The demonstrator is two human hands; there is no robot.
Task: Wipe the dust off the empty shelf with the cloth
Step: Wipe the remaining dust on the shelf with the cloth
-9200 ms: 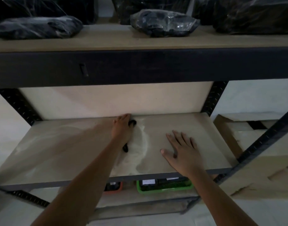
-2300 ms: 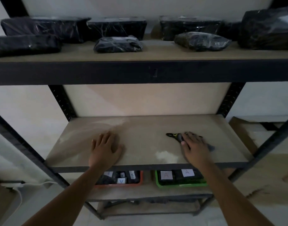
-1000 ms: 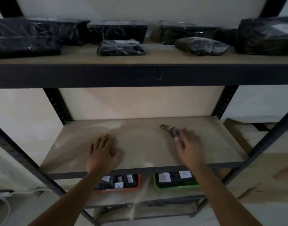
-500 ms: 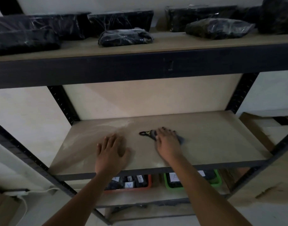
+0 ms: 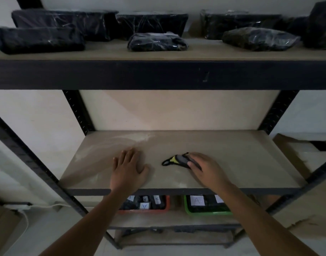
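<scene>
The empty shelf is a beige board in a black metal rack, with pale dust streaks at its back left and front left. A small dark cloth with a yellow patch lies on the middle of the board. My right hand presses down on the cloth's right part with fingers spread over it; most of the cloth sticks out to the left of the fingers. My left hand rests flat on the board to the left of the cloth, fingers straight, holding nothing.
Several black plastic-wrapped packages sit on the shelf above. Below the board stand an orange tray and a green tray with labelled items. Cardboard lies to the right, a white cable at lower left.
My right hand has kept sweeping the cloth across the middle of the board, leftward then slightly back. My left hand stays planted flat. The white dust patch near the front has been wiped away.
</scene>
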